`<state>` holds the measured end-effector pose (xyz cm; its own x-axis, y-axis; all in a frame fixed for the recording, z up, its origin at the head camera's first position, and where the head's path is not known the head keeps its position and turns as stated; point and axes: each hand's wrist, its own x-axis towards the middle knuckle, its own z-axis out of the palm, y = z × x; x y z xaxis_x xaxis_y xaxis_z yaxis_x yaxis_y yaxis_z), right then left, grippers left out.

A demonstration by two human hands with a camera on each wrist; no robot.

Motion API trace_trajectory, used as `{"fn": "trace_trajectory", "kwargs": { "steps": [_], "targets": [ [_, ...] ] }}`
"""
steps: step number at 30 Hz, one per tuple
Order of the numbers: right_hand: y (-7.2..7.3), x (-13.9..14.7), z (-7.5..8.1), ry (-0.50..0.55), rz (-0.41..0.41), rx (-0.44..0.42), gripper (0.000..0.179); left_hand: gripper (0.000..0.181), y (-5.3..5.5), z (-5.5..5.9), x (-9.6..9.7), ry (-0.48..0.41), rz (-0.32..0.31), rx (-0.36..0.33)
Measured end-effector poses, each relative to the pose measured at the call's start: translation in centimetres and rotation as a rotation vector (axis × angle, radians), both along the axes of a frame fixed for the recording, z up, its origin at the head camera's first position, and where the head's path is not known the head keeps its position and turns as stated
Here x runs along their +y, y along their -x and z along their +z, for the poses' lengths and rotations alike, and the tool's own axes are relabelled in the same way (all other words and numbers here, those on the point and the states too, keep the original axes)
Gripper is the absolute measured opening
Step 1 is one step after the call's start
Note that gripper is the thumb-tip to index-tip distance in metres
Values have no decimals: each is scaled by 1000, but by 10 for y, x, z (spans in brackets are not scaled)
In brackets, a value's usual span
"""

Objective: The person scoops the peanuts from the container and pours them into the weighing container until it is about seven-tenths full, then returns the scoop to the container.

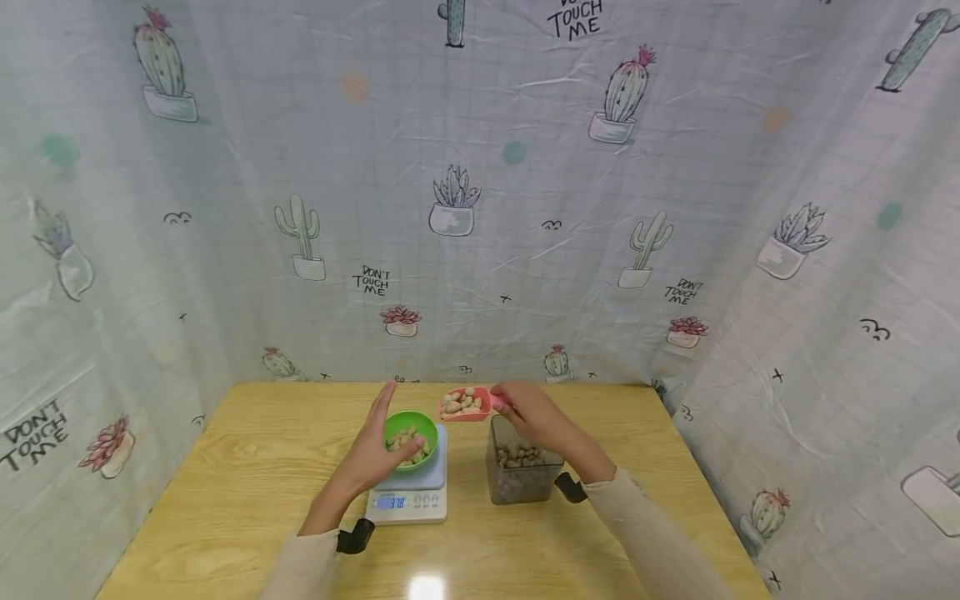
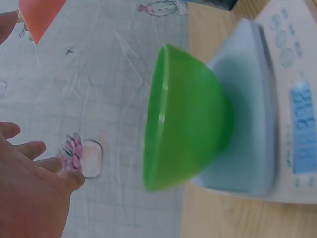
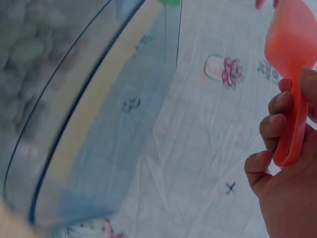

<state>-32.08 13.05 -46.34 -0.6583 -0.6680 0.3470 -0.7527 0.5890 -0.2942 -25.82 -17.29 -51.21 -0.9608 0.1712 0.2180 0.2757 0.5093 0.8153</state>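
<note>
Cactus-printed curtain (image 1: 480,125) hangs behind and on both sides of a wood-grain surface (image 1: 262,467). Left of centre stands a white scale (image 1: 435,512), its lit display on the near side; to its right, apart from it, stands a clear tub (image 1: 517,489) with nuts (image 1: 517,456) in it. On the scale sits a green bowl (image 2: 190,124), upright, also holding nuts.

Beside the bowl's left side, the left hand (image 1: 375,454) is raised with fingers extended, grasping nothing; from the head its thumb overlaps the bowl. Above the tub's far side, the right hand (image 1: 536,417) grips the handle of a pink scoop (image 3: 287,49), loaded with nuts.

Held off the surface, the scoop has its long axis running roughly left to right, handle right, head pointing left. Its head is just right of the bowl and slightly farther. The left hand is nearer the bowl; the scoop belongs to the right.
</note>
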Motion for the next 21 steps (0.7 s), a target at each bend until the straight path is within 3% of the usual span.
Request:
{"fn": "trace_trajectory", "kwargs": {
  "steps": [10,21],
  "targets": [
    [5,-37,-9,-98,-30,-98,22,112,6,-46,-18,-41,30,-204],
    [13,-62,-16,-272,-95,-96,24,119,12,-73,-25,-13,43,-257]
  ]
}}
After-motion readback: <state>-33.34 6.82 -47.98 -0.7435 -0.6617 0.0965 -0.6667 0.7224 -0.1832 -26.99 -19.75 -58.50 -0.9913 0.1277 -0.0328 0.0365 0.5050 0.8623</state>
